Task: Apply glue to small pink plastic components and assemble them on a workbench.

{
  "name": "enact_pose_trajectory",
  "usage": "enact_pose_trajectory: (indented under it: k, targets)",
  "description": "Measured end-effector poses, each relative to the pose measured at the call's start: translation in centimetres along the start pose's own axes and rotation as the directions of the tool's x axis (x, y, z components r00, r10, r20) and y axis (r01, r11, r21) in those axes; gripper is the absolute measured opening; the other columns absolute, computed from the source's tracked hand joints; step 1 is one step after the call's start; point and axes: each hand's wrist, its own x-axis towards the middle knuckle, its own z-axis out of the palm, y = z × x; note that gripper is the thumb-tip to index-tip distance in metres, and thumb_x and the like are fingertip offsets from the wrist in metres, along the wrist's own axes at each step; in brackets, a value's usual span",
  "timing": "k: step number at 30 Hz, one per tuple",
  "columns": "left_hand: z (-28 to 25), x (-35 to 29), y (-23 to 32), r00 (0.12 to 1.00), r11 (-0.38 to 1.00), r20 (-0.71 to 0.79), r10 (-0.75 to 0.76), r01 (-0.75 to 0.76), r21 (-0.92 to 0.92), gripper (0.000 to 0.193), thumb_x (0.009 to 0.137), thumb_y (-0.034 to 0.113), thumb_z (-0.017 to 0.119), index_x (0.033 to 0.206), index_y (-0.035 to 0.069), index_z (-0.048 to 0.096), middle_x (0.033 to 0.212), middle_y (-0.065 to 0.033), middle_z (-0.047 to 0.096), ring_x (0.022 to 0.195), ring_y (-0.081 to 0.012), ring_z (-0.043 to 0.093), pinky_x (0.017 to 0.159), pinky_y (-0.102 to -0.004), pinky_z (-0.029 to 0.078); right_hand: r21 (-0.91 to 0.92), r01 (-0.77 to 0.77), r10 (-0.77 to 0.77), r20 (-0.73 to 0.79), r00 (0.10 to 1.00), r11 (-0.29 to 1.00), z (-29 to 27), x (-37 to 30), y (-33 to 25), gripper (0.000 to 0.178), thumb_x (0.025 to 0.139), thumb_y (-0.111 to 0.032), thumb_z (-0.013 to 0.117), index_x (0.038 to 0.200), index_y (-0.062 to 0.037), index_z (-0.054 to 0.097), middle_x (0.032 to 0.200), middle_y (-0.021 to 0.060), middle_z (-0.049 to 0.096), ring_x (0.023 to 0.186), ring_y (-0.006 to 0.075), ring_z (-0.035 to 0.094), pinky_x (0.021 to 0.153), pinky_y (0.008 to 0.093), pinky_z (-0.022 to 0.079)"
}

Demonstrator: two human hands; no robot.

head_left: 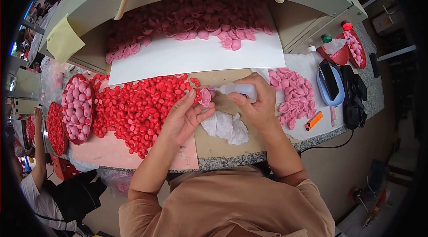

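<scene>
Trays [76, 108] at the left of the frame: heart-shaped, red-rimmed, one filled with pale pink pieces, another further left with red ones. Red pile [138, 103] of small pieces spreads across the desk [232, 160] from the trays toward centre frame.

Left hand [185, 114], centre frame: grip pinching a pink petal [205, 97] between thumb and fingertips, held upright at the right edge of the red pile.

Tissue [226, 128], crumpled and white, lies on the desk just below and between the two hands.

Right hand [256, 101], right of centre: grip closed around a small white bottle [238, 89] lying sideways, nozzle pointing left. Nozzle tip is at the pink petal; cannot tell whether it touches.

White sheet [196, 56] in the upper centre, under a shelf, carries a heap of pink pieces along its upper edge.

Pink pile [294, 94] sits right of the right hand on a white cloth. Orange lighter [314, 121] lies just below-right of that pile. Further right: blue tray [341, 96] holding a dark object, and another red heart tray [356, 50] with pink pieces at upper right.
</scene>
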Motion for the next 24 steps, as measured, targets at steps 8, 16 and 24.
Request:
enact_pose_trajectory:
  k: [8, 16, 24]
  targets:
    - [0.09, -0.01, -0.06, 1.0, 1.0, -0.002, 0.014, -0.014, -0.008, 0.036, 0.097, 0.026, 0.043, 0.119, -0.001, 0.049, 0.113, -0.0168, 0.058, 0.094, -0.0215, 0.063, 0.085, -0.0354, 0.053, -0.014, -0.001, 0.001, 0.004, 1.0, 1.0, -0.1, -0.05, -0.14, 0.031, 0.073, -0.018, 0.076, 0.091, -0.0009, 0.058, 0.079, 0.0082, 0.059, 0.066, 0.0146, 0.055, 0.058, 0.025, 0.042]
    - [-0.01, 0.02, -0.06, 1.0, 1.0, 0.02, 0.02, -0.02, -0.011, 0.036, 0.097, 0.025, 0.043, 0.122, -0.001, 0.047, 0.113, -0.0151, 0.058, 0.096, -0.0225, 0.062, 0.086, -0.0366, 0.053, -0.033, 0.014, -0.014, 0.01, 1.0, 0.999, -0.05, -0.03, -0.02, 0.029, 0.072, -0.017, 0.076, 0.09, -0.0013, 0.059, 0.076, 0.009, 0.059, 0.065, 0.016, 0.055, 0.056, 0.0258, 0.042]
    - [0.42, -0.16, -0.05, 0.995, 0.996, 0.04, 0.088, -0.089, 0.031, 0.036, 0.095, 0.02, 0.047, 0.125, 0.001, 0.045, 0.112, -0.0127, 0.058, 0.102, -0.0242, 0.06, 0.09, -0.0384, 0.051, -0.045, 0.045, -0.044, 0.02, 0.999, 0.998, -0.11, 0.01, -0.13, 0.031, 0.069, -0.014, 0.078, 0.089, -0.0007, 0.059, 0.074, 0.0097, 0.059, 0.064, 0.0177, 0.055, 0.056, 0.0264, 0.042]
